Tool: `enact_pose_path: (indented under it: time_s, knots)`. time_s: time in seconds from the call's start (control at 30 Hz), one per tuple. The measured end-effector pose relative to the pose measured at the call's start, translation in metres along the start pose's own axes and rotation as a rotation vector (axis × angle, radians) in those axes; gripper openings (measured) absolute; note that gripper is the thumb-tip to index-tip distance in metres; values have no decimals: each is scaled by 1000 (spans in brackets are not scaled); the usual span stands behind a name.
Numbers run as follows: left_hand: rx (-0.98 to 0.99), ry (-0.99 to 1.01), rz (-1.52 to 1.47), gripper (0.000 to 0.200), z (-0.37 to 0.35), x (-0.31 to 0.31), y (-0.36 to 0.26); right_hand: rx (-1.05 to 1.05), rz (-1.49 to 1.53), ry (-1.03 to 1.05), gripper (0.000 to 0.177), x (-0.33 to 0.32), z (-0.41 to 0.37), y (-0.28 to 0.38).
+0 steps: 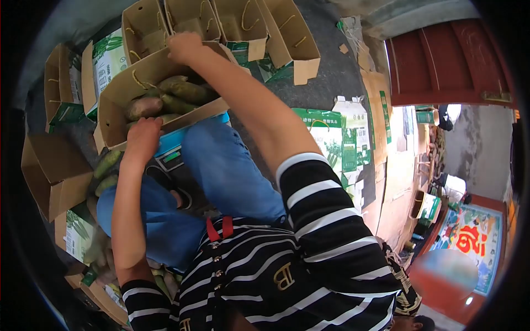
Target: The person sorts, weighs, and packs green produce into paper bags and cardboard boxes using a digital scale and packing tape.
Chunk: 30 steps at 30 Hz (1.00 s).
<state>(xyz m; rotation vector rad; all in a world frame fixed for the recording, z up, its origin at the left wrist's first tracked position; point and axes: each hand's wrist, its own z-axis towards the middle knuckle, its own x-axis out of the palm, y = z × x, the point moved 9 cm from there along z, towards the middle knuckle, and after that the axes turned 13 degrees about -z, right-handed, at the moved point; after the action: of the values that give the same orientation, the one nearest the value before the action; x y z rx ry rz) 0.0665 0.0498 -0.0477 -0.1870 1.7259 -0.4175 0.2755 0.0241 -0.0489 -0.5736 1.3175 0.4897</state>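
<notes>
In front of me an open cardboard box holds several thick green and pinkish roots that look like radishes. A yellow cord handle hangs inside it. My left hand is closed over the near wall, its fingertips beside a pinkish root. Across the box, my right hand grips the far rim with curled fingers. Beneath the box shows a blue scale with a small display, close to my knees. What lies under the upper roots is hidden.
Open cardboard boxes with cord handles stand in a row beyond. Another open box is at left, near loose green roots. Flattened green-and-white cartons lie at right. Farther off are people in white and a red door.
</notes>
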Motion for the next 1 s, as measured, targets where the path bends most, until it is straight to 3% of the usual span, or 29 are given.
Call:
enact_pose_path:
  time_s: [0.1, 0.2, 0.27, 0.4, 0.6, 0.7, 0.73, 0.87, 0.93, 1.0]
  knots:
    - [20, 16, 64, 13, 3, 0, -3, -19, 7, 156, 27, 28, -1, 7]
    - [73, -16, 113, 12, 6, -4, -11, -225, -38, 206, 27, 17, -14, 16]
    - [140, -52, 105, 10, 9, -9, -22, -280, -66, 216, 28, 14, -22, 13]
    - [203, 70, 172, 12, 12, -6, -55, -260, -59, 131, 29, -9, -68, -31]
    - [502, 123, 217, 12, 22, 10, -174, 188, 104, 16, 25, -47, -259, -175]
    - [751, 99, 190, 8, 24, 56, -249, 465, 91, 63, 26, -40, -385, -224]
    - [824, 100, 151, 7, 23, 71, -275, 587, 75, 145, 27, -38, -428, -238]
    - [1018, 85, 90, 7, 21, 127, -367, 1010, 102, 49, 30, -46, -606, -288]
    - [1038, 23, -65, 9, 8, 110, -403, 1157, -19, 125, 30, -44, -691, -292]
    - [1016, 108, -170, 12, 5, 84, -407, 1352, -106, 259, 33, -21, -769, -280]
